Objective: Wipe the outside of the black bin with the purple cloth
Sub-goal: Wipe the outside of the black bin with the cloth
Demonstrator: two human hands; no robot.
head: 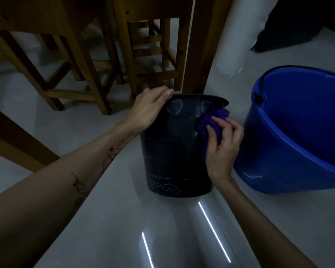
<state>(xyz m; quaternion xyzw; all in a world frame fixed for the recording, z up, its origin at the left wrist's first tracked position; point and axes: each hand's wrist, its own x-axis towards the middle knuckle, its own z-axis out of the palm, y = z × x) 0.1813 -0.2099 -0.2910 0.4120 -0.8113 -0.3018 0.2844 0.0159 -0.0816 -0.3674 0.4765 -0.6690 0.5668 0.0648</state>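
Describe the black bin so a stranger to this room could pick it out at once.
On the pale glossy floor, just in front of the wooden table leg, stands the black bin, left of the larger blue bucket. Unlike the bucket, it is black, with heart shapes under its rim and a scroll pattern round its base.

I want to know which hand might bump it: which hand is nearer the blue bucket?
Right. The right hand presses the purple cloth beside the blue bucket; the left hand holds the black bin rim's far side.
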